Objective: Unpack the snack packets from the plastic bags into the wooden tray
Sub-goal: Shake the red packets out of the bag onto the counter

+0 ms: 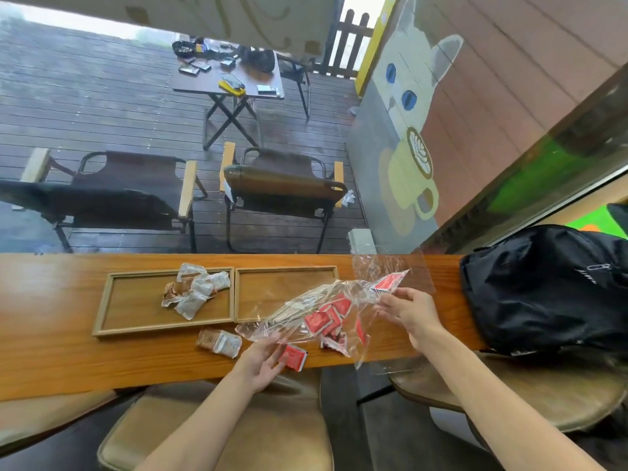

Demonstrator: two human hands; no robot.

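Over the long orange-brown wooden counter (68, 355), both bare forearms reach forward. The left hand (263, 363), palm turned up, pinches the near-left end of the crumpled clear plastic bag (319, 305); the right hand (409, 312), fingers curled, grips its far-right end, so the bag hangs stretched slantwise between them. Inside it, between the two grips, sit the small red snack packets (323, 319); one red packet (293, 357) lies on the counter just right of the left hand. Beyond the bag stands the empty-looking right wooden tray (285, 269), partly covered by the plastic. Left of it, the left wooden tray (102, 311) holds pale brown-and-white wrapped snacks (195, 290), and two more such wrapped packets (220, 342) lie just left of the left hand. A black fabric backpack (543, 287) rests well right of the right hand.
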